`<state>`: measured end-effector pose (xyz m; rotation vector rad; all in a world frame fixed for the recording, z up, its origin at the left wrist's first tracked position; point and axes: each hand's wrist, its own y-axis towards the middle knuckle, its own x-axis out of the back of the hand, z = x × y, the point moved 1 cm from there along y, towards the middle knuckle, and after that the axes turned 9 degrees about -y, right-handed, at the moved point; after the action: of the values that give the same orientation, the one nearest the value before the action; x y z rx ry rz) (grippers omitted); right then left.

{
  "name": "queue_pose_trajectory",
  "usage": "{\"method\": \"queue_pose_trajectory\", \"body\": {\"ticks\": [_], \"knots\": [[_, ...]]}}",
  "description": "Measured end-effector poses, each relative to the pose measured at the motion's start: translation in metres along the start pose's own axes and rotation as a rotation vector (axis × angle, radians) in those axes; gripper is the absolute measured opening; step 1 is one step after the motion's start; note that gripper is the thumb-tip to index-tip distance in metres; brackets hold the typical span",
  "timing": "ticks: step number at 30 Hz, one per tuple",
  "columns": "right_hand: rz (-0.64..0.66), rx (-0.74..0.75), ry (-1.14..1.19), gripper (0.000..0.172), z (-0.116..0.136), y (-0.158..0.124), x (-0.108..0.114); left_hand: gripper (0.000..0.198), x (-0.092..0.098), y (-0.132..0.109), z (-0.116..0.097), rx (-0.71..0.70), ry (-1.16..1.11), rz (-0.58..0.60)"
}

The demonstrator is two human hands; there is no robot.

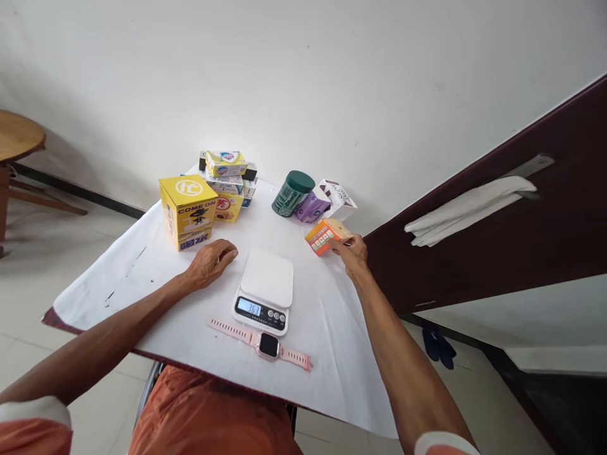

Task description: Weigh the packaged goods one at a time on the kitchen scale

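Observation:
My right hand (351, 253) grips a small orange box (322, 236) at the right side of the table, its fingers on the box's near right end. My left hand (211, 264) rests on the white cloth with its fingers curled together, just in front of a yellow box (188, 212). Between my hands lies a white kitchen scale (268, 277) with nothing on its plate; its display seems to read 363. A pink smartwatch (269, 345) lies stretched out in front of the scale.
Stacked small boxes (226, 183) stand at the back left. A green jar (293, 193), a purple box (313, 205) and a white box (337, 198) stand at the back right. A white cloth (469, 212) hangs on the dark door's handle.

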<state>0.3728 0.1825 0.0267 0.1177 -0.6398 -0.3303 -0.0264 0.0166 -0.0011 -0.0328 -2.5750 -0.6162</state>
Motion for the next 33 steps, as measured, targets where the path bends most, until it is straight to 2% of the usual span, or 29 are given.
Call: {"method": "queue_pose_trajectory", "body": {"ticks": [3,8,11,14,17,21,24,26,27,28,31,33], "knots": [[0.029,-0.020,0.070,0.058,0.013,-0.040,0.008,0.035,-0.004,0.002,0.008,0.035,0.025,0.065],[0.184,0.135,0.190,0.058,0.059,-0.114,0.023,0.034,-0.006,0.003,0.014,0.061,0.072,0.089],[0.328,0.143,0.214,0.063,0.083,-0.149,0.021,0.033,-0.004,0.003,0.014,0.072,0.089,0.098],[0.424,0.142,0.189,0.063,0.097,-0.172,0.012,0.033,-0.003,0.003,0.014,0.078,0.097,0.110],[0.435,0.163,0.137,0.063,0.102,-0.182,0.005,0.031,-0.004,0.003,0.014,0.081,0.098,0.128],[0.486,0.168,0.075,0.067,0.105,-0.181,0.009,0.029,-0.005,0.003,0.014,0.092,0.097,0.150],[0.538,0.157,0.018,0.086,0.110,-0.176,0.017,0.028,-0.005,0.004,0.012,0.108,0.107,0.167],[0.504,0.160,-0.030,0.102,0.114,-0.173,0.021,0.027,-0.004,0.004,0.010,0.122,0.123,0.186],[0.483,0.171,-0.056,0.105,0.117,-0.172,0.022,0.027,-0.004,0.003,0.009,0.130,0.135,0.197],[0.470,0.191,-0.083,0.102,0.119,-0.171,0.022,0.026,-0.004,0.003,0.007,0.139,0.150,0.209],[0.480,0.274,-0.142,0.076,0.125,-0.168,0.019,0.024,-0.004,0.000,0.001,0.167,0.210,0.240],[0.488,0.313,-0.135,0.066,0.131,-0.164,0.016,0.024,-0.004,-0.001,-0.002,0.184,0.252,0.260]]}}
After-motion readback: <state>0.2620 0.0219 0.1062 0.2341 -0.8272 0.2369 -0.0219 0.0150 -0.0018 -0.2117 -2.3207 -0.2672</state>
